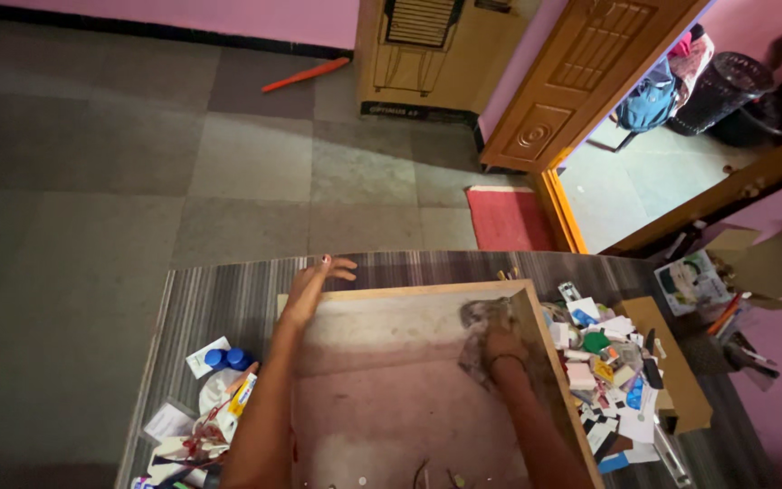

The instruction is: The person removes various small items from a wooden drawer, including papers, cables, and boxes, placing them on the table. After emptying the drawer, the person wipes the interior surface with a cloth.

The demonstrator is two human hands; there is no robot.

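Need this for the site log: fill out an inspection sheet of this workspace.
Surface: striped table, crowded at both ends.
Job's things: shallow wooden drawer lying on the table, dusty inside; grey cloth pressed into its far right corner.
Clutter: small packets and boxes at right; blue caps and papers at left.
Hands: left hand on the drawer's far rim, fingers spread; right hand on the cloth.
Cables: nothing seen.
Surroundings: grey tiled floor, red mat, open wooden door.

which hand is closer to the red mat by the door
Right. The right hand, pressing a cloth inside the wooden drawer, is just below the red mat; the left hand is farther left.
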